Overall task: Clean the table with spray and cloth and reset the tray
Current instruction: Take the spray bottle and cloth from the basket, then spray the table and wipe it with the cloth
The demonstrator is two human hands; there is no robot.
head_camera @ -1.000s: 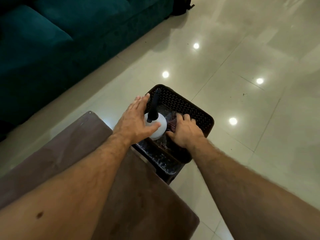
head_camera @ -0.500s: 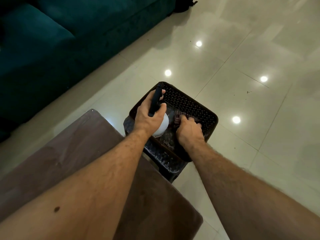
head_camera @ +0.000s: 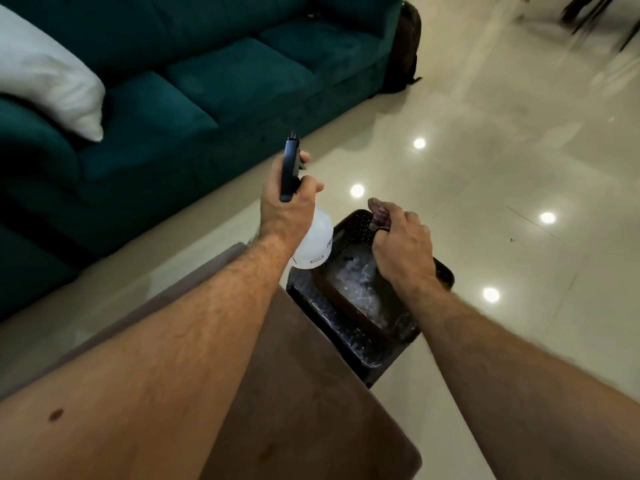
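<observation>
My left hand (head_camera: 289, 206) grips the dark trigger head of a white spray bottle (head_camera: 315, 242) and holds it in the air above the near left corner of the tray. My right hand (head_camera: 403, 249) holds a dark reddish cloth (head_camera: 380, 213), whose end sticks out past my fingers, over the dark perforated tray (head_camera: 445, 271). The tray sits on a dark speckled stool (head_camera: 349, 336) past the far end of the brown table (head_camera: 311, 403). My forearms cover much of the table.
A teal sofa (head_camera: 194, 84) with a white cushion (head_camera: 52, 74) runs along the left. Glossy cream floor tiles (head_camera: 502, 161) spread to the right. A dark bag (head_camera: 408, 46) leans at the sofa's end, and chair legs (head_camera: 588, 15) show blurred at the top right.
My left hand closed on the sprayer head and lifted the bottle out of the tray. My right hand gathered the cloth and raised it. The view tilted up.
</observation>
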